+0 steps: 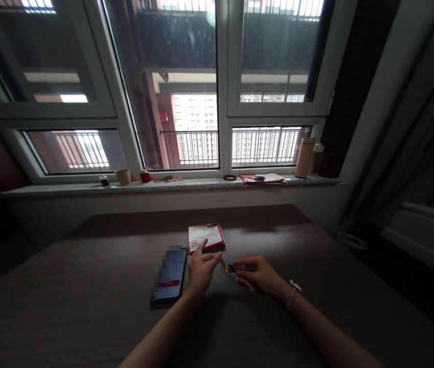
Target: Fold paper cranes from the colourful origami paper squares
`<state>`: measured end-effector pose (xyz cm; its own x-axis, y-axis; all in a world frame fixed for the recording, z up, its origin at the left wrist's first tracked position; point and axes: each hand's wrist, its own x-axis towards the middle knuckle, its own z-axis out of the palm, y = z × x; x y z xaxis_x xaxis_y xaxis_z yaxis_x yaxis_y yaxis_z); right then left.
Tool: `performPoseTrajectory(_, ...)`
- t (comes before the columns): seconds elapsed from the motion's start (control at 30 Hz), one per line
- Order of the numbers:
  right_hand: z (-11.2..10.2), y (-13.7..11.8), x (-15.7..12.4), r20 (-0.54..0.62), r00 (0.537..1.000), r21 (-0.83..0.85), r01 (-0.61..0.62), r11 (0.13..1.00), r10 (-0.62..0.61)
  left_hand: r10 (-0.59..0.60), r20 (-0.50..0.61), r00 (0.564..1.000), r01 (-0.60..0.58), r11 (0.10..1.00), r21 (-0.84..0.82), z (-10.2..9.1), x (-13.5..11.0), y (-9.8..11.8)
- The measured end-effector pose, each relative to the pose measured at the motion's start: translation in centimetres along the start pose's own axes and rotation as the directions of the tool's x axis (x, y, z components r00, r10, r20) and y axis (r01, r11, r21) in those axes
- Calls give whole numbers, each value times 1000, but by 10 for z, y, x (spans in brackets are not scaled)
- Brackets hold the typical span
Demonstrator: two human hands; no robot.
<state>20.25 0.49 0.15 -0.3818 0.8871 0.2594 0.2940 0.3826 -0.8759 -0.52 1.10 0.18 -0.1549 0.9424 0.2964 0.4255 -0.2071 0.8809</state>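
Observation:
A small, thin, colourful piece, with yellow, blue and dark patches, is between my two hands just above the brown table. My left hand pinches its left end between thumb and forefinger, while another finger stretches out over the edge of the papers. From the other side, the fingers of my right hand close on the piece; part of it hangs under them, reddish and pale. Its exact kind is too small and dim to make out. Beyond my left hand lies a stack of red-and-white printed papers.
A phone lies just left of my left hand. On the window sill stand a paper cup, a red spool, a dark small bottle and a tan flask. Scissors rest on papers there.

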Motion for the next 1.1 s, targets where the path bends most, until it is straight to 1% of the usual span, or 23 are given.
performPoseTrajectory(0.07,0,-1,0,-1,1000,-7,-6,1000,6,16,-11,1000,-16,1000,4,-1,1,-1)
performPoseTrajectory(0.23,0,1,-1,15,1000,-39,4,999,-3,26,-89,996,-22,999,42,-4,2,-4)
performPoseTrajectory(0.33,1,4,-1,6,1000,-39,-18,999,18,55,-79,995,-48,995,92,-5,1,-2)
performPoseTrajectory(0.5,5,6,0,-33,999,-86,-46,995,43,150,-58,987,-134,965,224,-5,-3,6)
performPoseTrajectory(0.63,8,9,0,-65,995,-113,-80,990,73,174,-8,985,-162,930,329,-2,-8,10)
performPoseTrajectory(0.77,9,12,-2,-112,993,-260,-55,964,27,149,48,988,-155,896,417,4,-13,10)
performPoseTrajectory(0.93,10,10,-4,-104,994,-379,-58,924,20,158,118,980,-195,851,488,8,-20,13)
performPoseTrajectory(1.1,9,8,-6,-75,997,-451,-55,891,23,118,223,968,-227,795,563,7,-22,17)
